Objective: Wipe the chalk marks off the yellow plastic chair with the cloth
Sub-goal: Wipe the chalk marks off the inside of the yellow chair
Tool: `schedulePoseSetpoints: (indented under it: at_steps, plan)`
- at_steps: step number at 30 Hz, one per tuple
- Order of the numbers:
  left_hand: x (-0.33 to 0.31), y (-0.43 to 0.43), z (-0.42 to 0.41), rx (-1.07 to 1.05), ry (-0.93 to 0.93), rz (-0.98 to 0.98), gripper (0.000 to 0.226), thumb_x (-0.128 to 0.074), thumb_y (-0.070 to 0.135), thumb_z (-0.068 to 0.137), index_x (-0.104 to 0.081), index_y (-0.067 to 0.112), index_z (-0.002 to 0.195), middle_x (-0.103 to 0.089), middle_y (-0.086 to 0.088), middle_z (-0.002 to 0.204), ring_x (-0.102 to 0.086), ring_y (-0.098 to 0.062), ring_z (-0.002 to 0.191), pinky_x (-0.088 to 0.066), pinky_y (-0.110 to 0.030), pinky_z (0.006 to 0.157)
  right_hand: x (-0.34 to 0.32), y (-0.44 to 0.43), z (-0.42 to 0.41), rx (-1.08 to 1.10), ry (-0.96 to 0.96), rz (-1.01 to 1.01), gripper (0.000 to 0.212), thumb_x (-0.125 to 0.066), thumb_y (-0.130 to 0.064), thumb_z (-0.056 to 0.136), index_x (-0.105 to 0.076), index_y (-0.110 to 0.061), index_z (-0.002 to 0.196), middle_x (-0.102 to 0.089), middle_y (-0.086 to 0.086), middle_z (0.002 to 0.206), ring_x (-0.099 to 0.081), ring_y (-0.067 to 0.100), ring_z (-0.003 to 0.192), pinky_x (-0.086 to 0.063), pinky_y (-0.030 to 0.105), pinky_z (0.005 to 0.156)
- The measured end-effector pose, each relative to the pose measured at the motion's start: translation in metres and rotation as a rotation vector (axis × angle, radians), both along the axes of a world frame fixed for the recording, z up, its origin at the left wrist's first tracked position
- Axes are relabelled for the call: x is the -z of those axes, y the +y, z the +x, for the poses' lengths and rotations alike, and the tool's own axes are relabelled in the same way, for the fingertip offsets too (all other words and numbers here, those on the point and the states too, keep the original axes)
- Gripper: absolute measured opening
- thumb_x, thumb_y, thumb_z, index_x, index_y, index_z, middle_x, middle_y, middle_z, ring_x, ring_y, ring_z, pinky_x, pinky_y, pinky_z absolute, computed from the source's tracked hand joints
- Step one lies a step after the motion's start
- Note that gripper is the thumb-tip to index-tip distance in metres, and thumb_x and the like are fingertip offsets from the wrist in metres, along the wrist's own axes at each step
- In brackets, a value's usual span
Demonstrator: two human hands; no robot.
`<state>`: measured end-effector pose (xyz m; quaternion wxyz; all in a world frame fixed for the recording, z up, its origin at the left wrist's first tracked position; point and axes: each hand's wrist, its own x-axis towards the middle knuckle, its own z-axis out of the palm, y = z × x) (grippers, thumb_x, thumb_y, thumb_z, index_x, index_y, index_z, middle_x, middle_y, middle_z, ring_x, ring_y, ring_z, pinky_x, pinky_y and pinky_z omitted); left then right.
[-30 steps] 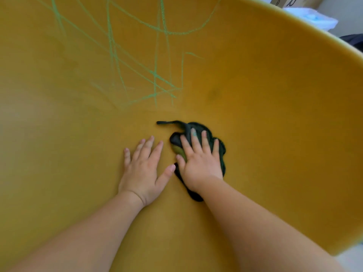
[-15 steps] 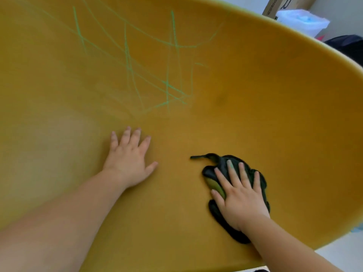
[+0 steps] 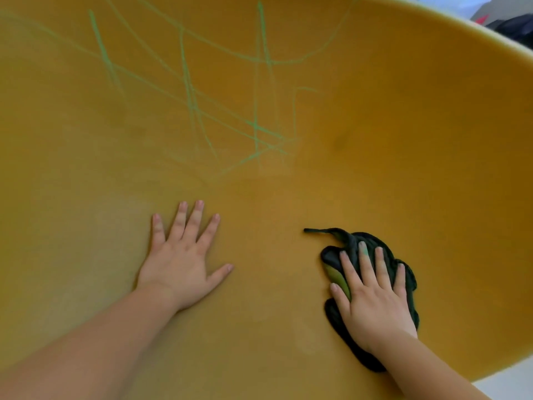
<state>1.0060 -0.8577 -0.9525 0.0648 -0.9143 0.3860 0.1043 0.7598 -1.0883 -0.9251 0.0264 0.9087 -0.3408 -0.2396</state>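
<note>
The yellow plastic chair (image 3: 403, 157) fills almost the whole view. Green chalk marks (image 3: 259, 131) criss-cross its upper middle and left, with a faint smeared patch below them. A dark crumpled cloth (image 3: 343, 241) with a yellow-green patch lies on the seat at lower right. My right hand (image 3: 372, 295) presses flat on top of the cloth, fingers spread, a green smudge on the middle finger. My left hand (image 3: 181, 261) lies flat and open on the bare seat to the left, apart from the cloth.
The chair's rim (image 3: 450, 41) curves across the upper right. Beyond it are a white object (image 3: 450, 4) and something dark (image 3: 516, 27). Pale floor (image 3: 510, 379) shows at the bottom right corner.
My right hand has slid the cloth from the centre toward the lower right. My left hand has moved left, away from the right hand. The view has shifted slightly.
</note>
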Motion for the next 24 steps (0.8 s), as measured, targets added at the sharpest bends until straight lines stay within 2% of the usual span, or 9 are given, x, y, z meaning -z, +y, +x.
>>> schedulePoseSetpoints:
  at_steps: [2,4,7,9,12,16,21,24]
  plan:
    - [-0.002,-0.003,-0.001,0.003,0.005,0.019,0.098,-0.004,0.087,0.079,0.019,0.03,0.156,0.033,-0.008,0.161,0.029,-0.032,0.148,0.009,-0.065,0.115,0.0,-0.007,0.004,-0.007,0.002,0.002,0.072,0.015,-0.071,0.089,0.031,-0.039,0.151,0.039,0.002,0.16,0.044,0.028,0.144,0.02,0.059,0.12]
    - [-0.004,-0.003,-0.001,0.0,0.012,0.015,0.099,-0.009,0.087,0.079,0.013,0.03,0.158,0.028,-0.007,0.163,0.026,-0.03,0.15,0.007,-0.064,0.117,0.002,-0.019,0.016,-0.015,-0.029,-0.025,0.073,0.015,-0.073,0.089,0.027,-0.04,0.153,0.037,0.004,0.162,0.043,0.032,0.145,0.018,0.063,0.119]
    - [-0.007,0.001,-0.002,-0.046,0.026,-0.088,0.1,-0.025,0.085,0.077,-0.026,0.025,0.158,-0.004,-0.005,0.168,0.001,-0.027,0.154,-0.003,-0.064,0.118,0.008,-0.047,0.053,0.007,-0.107,-0.096,0.077,0.015,-0.076,0.089,0.022,-0.041,0.156,0.033,0.007,0.164,0.038,0.036,0.147,0.016,0.068,0.117]
    - [-0.007,0.002,-0.003,-0.071,0.013,-0.098,0.101,-0.03,0.085,0.075,-0.038,0.021,0.153,-0.017,-0.006,0.166,-0.01,-0.028,0.154,-0.006,-0.067,0.117,0.01,-0.068,0.09,0.022,-0.179,-0.161,0.079,0.013,-0.078,0.089,0.017,-0.04,0.158,0.03,0.007,0.166,0.034,0.036,0.15,0.013,0.07,0.116]
    - [-0.005,-0.003,-0.001,-0.083,-0.01,-0.05,0.108,-0.026,0.089,0.072,-0.027,0.021,0.157,-0.009,-0.006,0.168,-0.002,-0.03,0.154,-0.001,-0.069,0.115,0.014,-0.082,0.152,0.024,-0.292,-0.212,0.081,0.007,-0.078,0.091,0.012,-0.036,0.16,0.028,0.011,0.167,0.029,0.039,0.151,0.01,0.071,0.117]
    - [0.0,-0.003,-0.002,-0.103,-0.06,-0.013,0.111,-0.021,0.09,0.072,-0.015,0.021,0.159,0.003,-0.006,0.168,0.007,-0.03,0.154,0.002,-0.069,0.115,0.023,-0.06,0.208,0.009,-0.441,-0.146,0.084,0.0,-0.076,0.095,0.008,-0.026,0.162,0.022,0.013,0.168,0.024,0.042,0.152,0.008,0.069,0.119]
    - [0.003,-0.003,-0.002,-0.082,-0.067,-0.03,0.108,-0.036,0.087,0.072,-0.04,0.014,0.152,-0.024,-0.011,0.164,-0.016,-0.034,0.152,-0.012,-0.073,0.112,0.043,0.011,0.19,-0.372,-0.389,0.061,0.073,-0.004,-0.07,0.099,0.001,-0.034,0.162,0.017,0.001,0.17,0.027,0.033,0.153,0.01,0.064,0.121]
    - [0.003,-0.004,-0.004,-0.071,-0.073,-0.031,0.107,-0.037,0.086,0.072,-0.041,0.015,0.151,-0.025,-0.011,0.164,-0.017,-0.033,0.152,-0.012,-0.072,0.113,0.045,0.027,0.148,-0.597,-0.29,0.193,0.068,-0.009,-0.068,0.101,-0.004,-0.039,0.162,0.011,-0.006,0.171,0.026,0.026,0.154,0.011,0.06,0.123]
